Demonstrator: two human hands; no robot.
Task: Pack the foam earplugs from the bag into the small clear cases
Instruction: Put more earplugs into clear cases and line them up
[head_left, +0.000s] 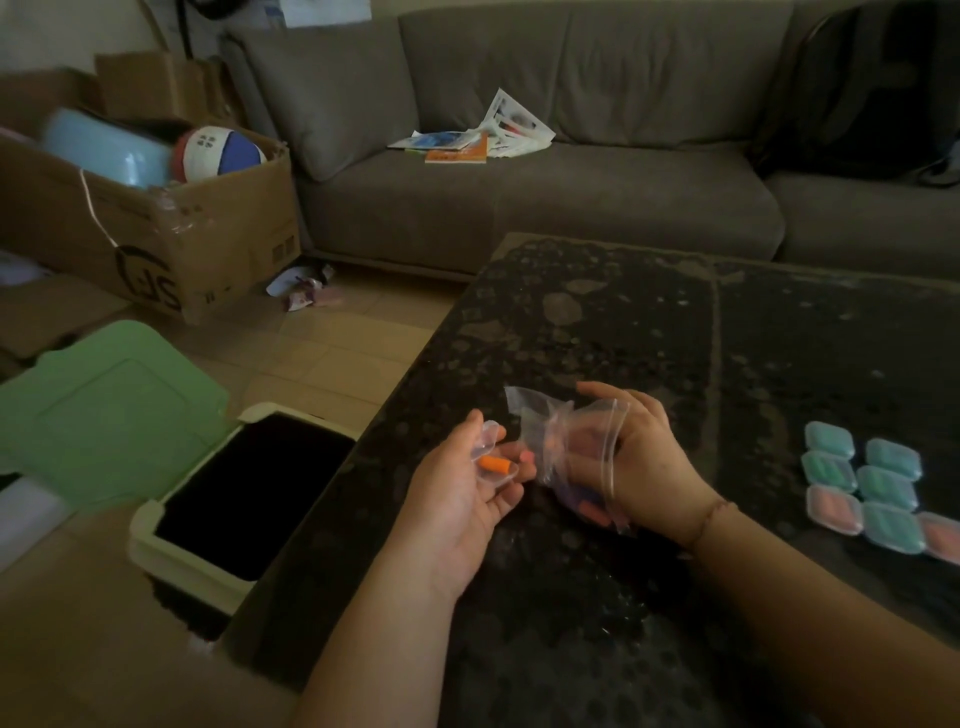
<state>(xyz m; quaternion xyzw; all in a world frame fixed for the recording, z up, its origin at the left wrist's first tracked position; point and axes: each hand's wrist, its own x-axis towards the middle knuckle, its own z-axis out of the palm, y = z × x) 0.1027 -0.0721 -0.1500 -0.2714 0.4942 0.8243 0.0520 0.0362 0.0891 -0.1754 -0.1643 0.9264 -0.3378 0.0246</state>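
Left hand (457, 499): palm up over the dark worktop (623, 322), cradling an open clear case (491, 457) with one orange earplug (493, 464) inside. Right hand (639, 457): fingers curled round the clear bag (561, 441), more earplugs dimly visible inside. Filled cases (862, 488) grouped on worktop, far right. Sofa (519, 197) behind.

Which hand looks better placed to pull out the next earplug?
Probably the right hand: it already grips the clear bag of earplugs. The left hand is occupied with an open clear case holding an orange earplug.
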